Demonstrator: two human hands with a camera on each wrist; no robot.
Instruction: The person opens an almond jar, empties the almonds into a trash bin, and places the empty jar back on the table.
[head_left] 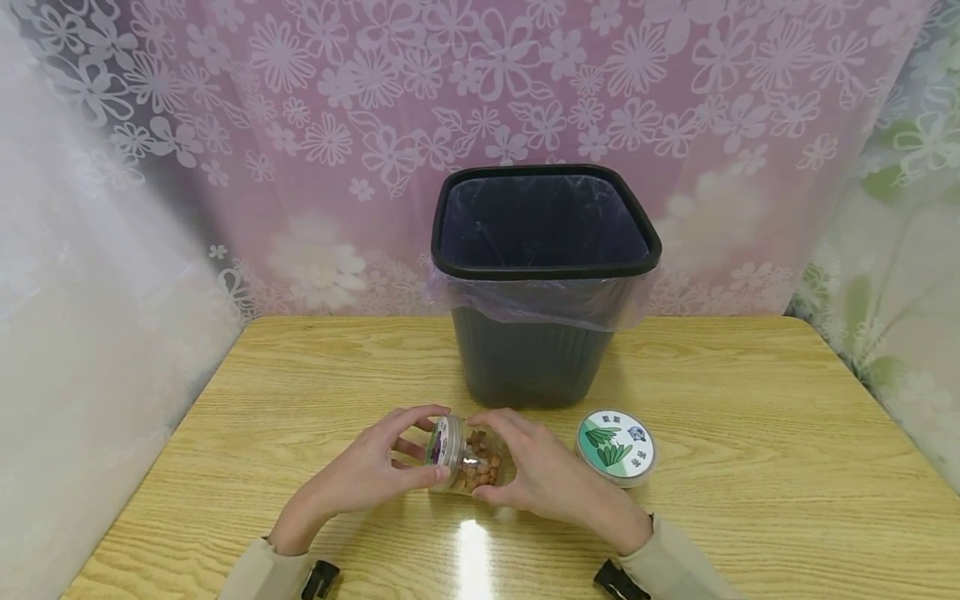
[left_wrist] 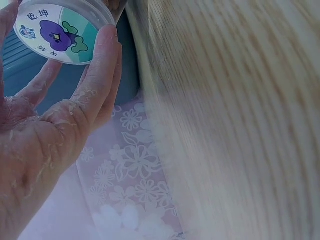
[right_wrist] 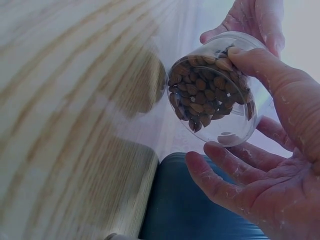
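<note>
Standing on pale wood grain, the table (head_left: 750, 467) fills the lower half of the head view, with a pink flowered curtain (head_left: 300, 125) hung behind it. At the table's far middle sits 1 dark waste bin (head_left: 536, 342), its rim wrapped by a thin clear liner (head_left: 540, 304) that folds down over the upper wall.

In front of the bin, near the front edge, both hands meet around 1 clear jar (head_left: 472, 462) lying on its side and holding brown nuts (right_wrist: 200, 92). The right hand (head_left: 543, 475) wraps the jar's body, thumb over the top and fingers curled beneath it, as the right wrist view shows. The left hand (head_left: 371, 471) grips the jar's lid (left_wrist: 57, 30), a round cap with a purple and green label, its fingers (left_wrist: 100, 75) bent around the rim.

Just right of the right hand, apart from it, a second round container (head_left: 617, 446) stands upright on the table, its white lid printed with green leaves.
</note>
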